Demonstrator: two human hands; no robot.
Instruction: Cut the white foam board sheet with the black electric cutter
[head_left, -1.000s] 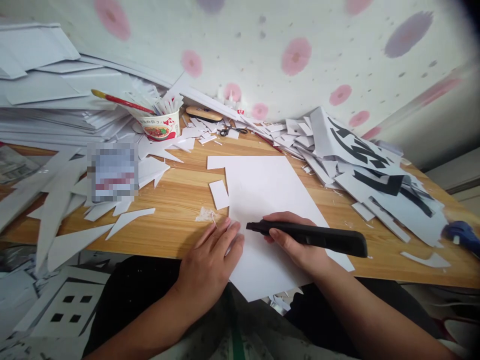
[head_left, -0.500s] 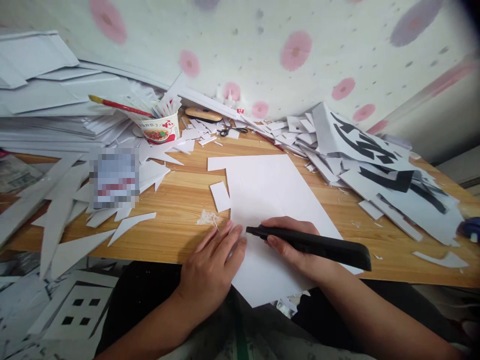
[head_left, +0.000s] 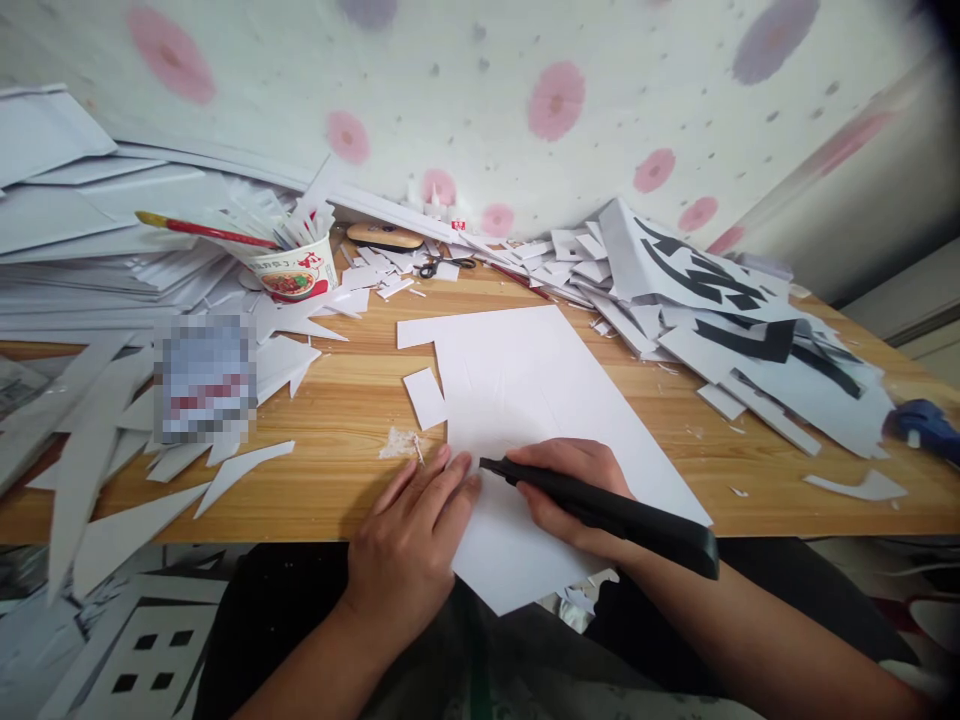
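Observation:
A large white sheet (head_left: 525,390) lies on the wooden table (head_left: 345,400) and overhangs its near edge. My left hand (head_left: 412,535) lies flat with fingers stretched out, pressing the sheet's left edge. My right hand (head_left: 574,495) is closed round a long black utility knife (head_left: 607,505). The knife's tip touches the sheet just right of my left fingertips. A small white offcut (head_left: 425,398) lies beside the sheet's upper left.
White scraps and pointed offcuts (head_left: 112,440) litter the left side. A paper cup (head_left: 294,270) with sticks stands at the back by stacked sheets (head_left: 82,220). Scissors (head_left: 442,265) lie near the wall. Black-and-white cut pieces (head_left: 735,320) pile at right, with a blue tool (head_left: 922,425) beyond.
The knife has tilted and drawn nearer with my right hand, its tip now close to my left fingertips. My left hand stays pressed on the sheet. The view has shifted slightly.

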